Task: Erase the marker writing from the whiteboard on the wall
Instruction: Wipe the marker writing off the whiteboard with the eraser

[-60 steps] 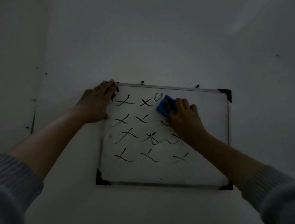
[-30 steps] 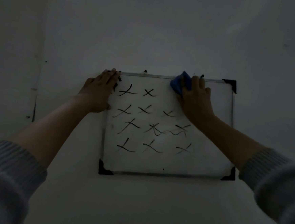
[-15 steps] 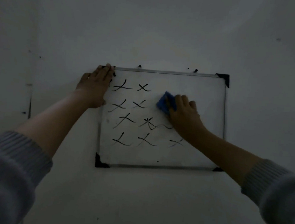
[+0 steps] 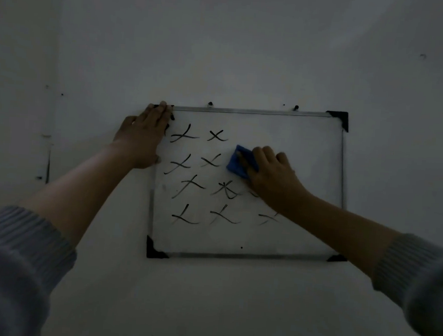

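A metal-framed whiteboard [image 4: 314,148] with black corner caps hangs on the dim wall. Black marker crosses [image 4: 187,186] fill its left and middle columns; the upper right part is wiped bare. My right hand [image 4: 273,174] presses a blue eraser [image 4: 238,164] flat against the board near its middle, right of the second row's crosses. A faint cross [image 4: 268,218] shows below my right forearm, and my wrist hides part of another mark. My left hand [image 4: 142,137] lies flat over the board's top left corner, fingers spread, holding nothing.
Two small hooks [image 4: 296,108] stick out of the wall above the board's top edge. A wall corner with a dark vertical mark [image 4: 48,164] runs down the far left. Plain wall surrounds the board on all sides.
My right hand swept the eraser up to the top edge, wiping the top row's right mark, then came down to the board's middle, wiping the second row's right cross. My left hand stayed on the corner.
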